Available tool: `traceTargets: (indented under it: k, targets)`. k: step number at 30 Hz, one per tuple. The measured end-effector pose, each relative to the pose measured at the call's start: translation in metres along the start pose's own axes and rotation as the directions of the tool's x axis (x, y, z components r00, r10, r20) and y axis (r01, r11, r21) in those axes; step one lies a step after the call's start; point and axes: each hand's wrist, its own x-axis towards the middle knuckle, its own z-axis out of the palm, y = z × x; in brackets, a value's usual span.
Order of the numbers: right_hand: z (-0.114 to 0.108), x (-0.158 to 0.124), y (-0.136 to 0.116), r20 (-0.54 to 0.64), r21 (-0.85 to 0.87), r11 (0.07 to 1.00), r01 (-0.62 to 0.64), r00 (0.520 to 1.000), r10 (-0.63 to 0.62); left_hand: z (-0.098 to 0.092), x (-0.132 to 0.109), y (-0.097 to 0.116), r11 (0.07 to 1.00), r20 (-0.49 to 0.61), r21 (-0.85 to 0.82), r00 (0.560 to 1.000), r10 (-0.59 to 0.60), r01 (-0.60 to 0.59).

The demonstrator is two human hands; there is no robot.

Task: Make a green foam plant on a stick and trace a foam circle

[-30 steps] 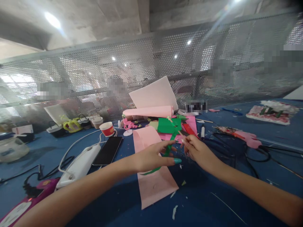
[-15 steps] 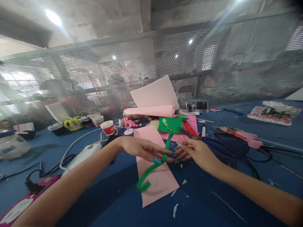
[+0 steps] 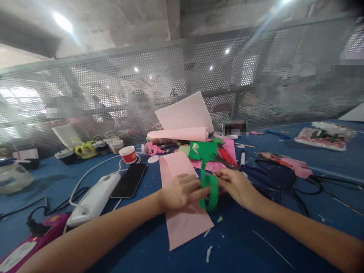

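My left hand [image 3: 181, 191] and my right hand [image 3: 236, 185] meet over the blue table [image 3: 256, 250], both pinching a long green paper strip [image 3: 211, 189] that loops between them. The left fingers are curled on the strip's left side. The right fingers are pressed together on its right side. A pink paper sheet [image 3: 182, 216] lies under the left hand. Just beyond the hands lie a green paper piece [image 3: 203, 150] and scissors [image 3: 224, 161] on bright pink paper.
A black phone [image 3: 129, 180], a white power strip [image 3: 93, 199] and cables lie to the left, with a red paper cup [image 3: 128, 154] behind. A rolled pink sheet [image 3: 179, 134] stands at the back. Black cables [image 3: 284, 178] spread right. A perforated metal screen [image 3: 182, 83] borders the table.
The left hand turned over and curled its fingers. The dangling green strip was drawn up off the pink sheet into a tight loop between both hands.
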Motion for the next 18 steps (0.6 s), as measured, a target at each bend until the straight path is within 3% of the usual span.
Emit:
traceTargets:
  k: [2,6,11,15,18]
  targets:
    - [0.0,-0.001,-0.001,0.004,-0.006,1.0,-0.001,1.0,0.001,0.0,-0.001,0.004,0.987,-0.068,0.131,0.993,0.101,-0.092]
    - [0.001,-0.003,-0.001,0.026,0.051,0.998,-0.042,0.999,0.04,-0.005,0.001,0.006,0.993,-0.061,0.116,0.998,0.01,-0.003]
    - [0.005,-0.005,0.003,0.024,0.045,0.999,-0.023,0.999,0.022,-0.003,-0.001,0.006,0.995,-0.108,0.096,0.993,0.045,-0.034]
    - [0.009,-0.004,0.004,0.03,0.002,1.0,0.018,0.999,-0.018,-0.002,-0.003,0.005,1.0,-0.148,-0.013,0.989,0.001,-0.003]
    - [0.012,-0.003,0.004,0.041,0.037,0.999,0.005,0.999,-0.007,0.0,-0.004,0.006,0.977,-0.182,-0.185,0.974,-0.137,0.103]
